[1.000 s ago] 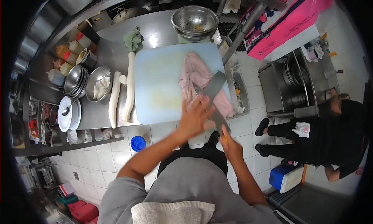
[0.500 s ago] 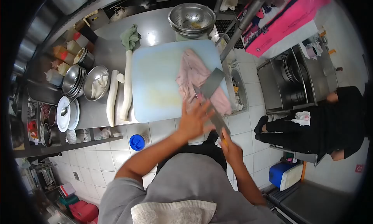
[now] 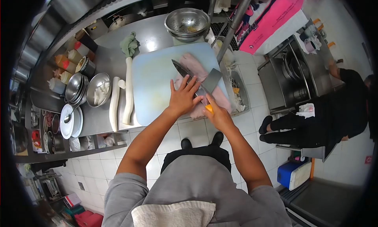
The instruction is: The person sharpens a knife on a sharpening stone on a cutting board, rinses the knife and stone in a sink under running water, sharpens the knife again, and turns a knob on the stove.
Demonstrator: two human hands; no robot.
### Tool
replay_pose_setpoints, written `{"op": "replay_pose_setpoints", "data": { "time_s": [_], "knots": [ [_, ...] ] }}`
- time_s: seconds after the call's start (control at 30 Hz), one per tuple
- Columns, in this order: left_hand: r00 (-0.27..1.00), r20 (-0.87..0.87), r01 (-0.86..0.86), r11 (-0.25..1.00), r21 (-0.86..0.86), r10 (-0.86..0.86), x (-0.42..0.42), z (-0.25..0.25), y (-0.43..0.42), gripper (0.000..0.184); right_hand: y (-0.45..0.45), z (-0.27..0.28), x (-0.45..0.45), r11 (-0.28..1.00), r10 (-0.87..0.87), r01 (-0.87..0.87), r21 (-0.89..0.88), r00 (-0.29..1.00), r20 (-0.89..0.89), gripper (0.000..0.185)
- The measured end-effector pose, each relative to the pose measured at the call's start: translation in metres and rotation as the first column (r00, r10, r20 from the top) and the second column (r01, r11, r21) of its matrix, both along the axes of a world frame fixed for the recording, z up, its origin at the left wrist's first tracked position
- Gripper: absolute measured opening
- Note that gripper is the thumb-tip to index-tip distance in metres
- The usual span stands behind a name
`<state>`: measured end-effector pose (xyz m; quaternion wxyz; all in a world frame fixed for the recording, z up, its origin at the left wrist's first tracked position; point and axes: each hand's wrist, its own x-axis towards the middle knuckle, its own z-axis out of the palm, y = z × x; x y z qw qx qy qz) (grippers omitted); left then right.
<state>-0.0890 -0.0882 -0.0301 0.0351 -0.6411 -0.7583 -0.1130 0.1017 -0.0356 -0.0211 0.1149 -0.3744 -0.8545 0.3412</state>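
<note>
My right hand point(image 3: 219, 113) grips the orange handle of a long knife point(image 3: 180, 67), whose blade slants up and left across a pale pink slab of raw meat point(image 3: 194, 66). Fingers spread, my left hand point(image 3: 183, 97) lies flat over the meat beside the blade; whether it touches the steel is hard to tell. A wide cleaver blade point(image 3: 212, 79) rests on the meat to the right, its handle hidden. Beneath all this is a light blue cutting board point(image 3: 151, 81).
Left of the board lie long white peeled roots point(image 3: 114, 108), a steel bowl point(image 3: 97, 79) of white pieces, and plates point(image 3: 78, 122). A green cloth point(image 3: 129, 44) and a colander point(image 3: 187, 22) stand farther back. At right, a person in black point(image 3: 319, 122) stands by a steel shelf.
The knife has swung up and left, from the board's near edge to across the meat. Both hands came forward, and my left hand settled flat on the meat.
</note>
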Motion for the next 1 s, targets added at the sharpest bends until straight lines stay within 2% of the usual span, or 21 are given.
{"op": "replay_pose_setpoints", "data": {
  "time_s": [0.07, 0.1, 0.17, 0.27, 0.4, 0.47, 0.53, 0.6, 0.67, 0.7, 0.77, 0.87, 0.93, 1.0],
  "knots": [
    [0.999, -0.029, 0.014, 1.000, -0.011, -0.014, -0.003, 0.000, -0.002, 0.059, -0.002, -0.005, 0.010, 0.988, 0.079, -0.068, 0.141, 0.994, -0.078, 0.061],
    [0.999, -0.032, 0.023, 1.000, -0.015, -0.023, -0.005, 0.002, -0.002, 0.059, -0.005, 0.000, 0.013, 0.989, 0.071, -0.059, 0.138, 0.994, -0.082, 0.061],
    [0.999, -0.030, 0.011, 0.998, -0.069, -0.013, -0.008, 0.005, 0.000, 0.059, -0.010, 0.011, 0.021, 0.991, -0.016, -0.006, 0.130, 0.986, 0.167, 0.060],
    [0.996, 0.007, 0.089, 0.996, 0.022, -0.089, -0.006, 0.005, -0.004, 0.056, -0.013, 0.012, 0.003, 0.990, -0.058, 0.035, 0.135, 0.983, 0.174, 0.058],
    [0.988, -0.002, 0.152, 0.988, 0.027, -0.152, 0.016, -0.002, -0.026, 0.058, -0.024, 0.007, 0.015, 0.986, -0.051, 0.028, 0.163, 0.989, 0.137, 0.058],
    [0.972, 0.010, 0.232, 0.961, 0.148, -0.236, 0.044, -0.009, -0.050, 0.058, -0.051, -0.006, 0.052, 0.993, -0.064, 0.048, 0.109, 0.987, 0.147, 0.056],
    [0.955, 0.121, 0.258, 0.960, 0.110, -0.270, 0.072, 0.002, -0.069, 0.058, -0.071, 0.001, 0.078, 0.996, -0.062, 0.055, 0.076, 0.994, 0.091, 0.056],
    [0.952, 0.154, 0.250, 0.963, 0.103, -0.263, 0.069, 0.004, -0.063, 0.056, -0.065, 0.006, 0.075, 0.996, -0.078, 0.076, 0.047, 0.996, 0.046, 0.056],
    [0.980, 0.062, 0.182, 0.974, 0.132, -0.191, 0.036, -0.007, -0.038, 0.054, -0.040, 0.010, 0.037, 0.997, -0.047, 0.032, 0.076, 0.978, 0.204, 0.057],
    [0.983, 0.030, 0.169, 0.963, 0.211, -0.179, 0.017, -0.012, -0.024, 0.053, -0.028, 0.014, 0.018, 0.997, -0.047, 0.032, 0.076, 0.978, 0.205, 0.057],
    [0.985, 0.022, 0.162, 0.966, 0.202, -0.170, 0.004, -0.009, -0.014, 0.053, -0.013, 0.019, -0.005, 0.992, -0.028, 0.004, 0.123, 0.980, 0.199, 0.057],
    [0.985, -0.020, 0.174, 0.965, 0.194, -0.174, 0.032, -0.012, -0.031, 0.052, -0.035, 0.015, 0.031, 0.997, -0.050, 0.031, 0.077, 0.965, 0.259, 0.056],
    [0.947, 0.156, 0.243, 0.945, 0.221, -0.280, 0.072, -0.010, -0.057, 0.051, -0.064, -0.004, 0.079, 0.996, -0.075, 0.066, 0.068, 0.986, 0.151, 0.057],
    [0.943, 0.191, 0.237, 0.953, 0.188, -0.273, 0.090, 0.003, -0.067, 0.050, -0.075, 0.006, 0.096, 0.997, -0.079, 0.075, 0.035, 0.989, 0.127, 0.058]
  ]
}}
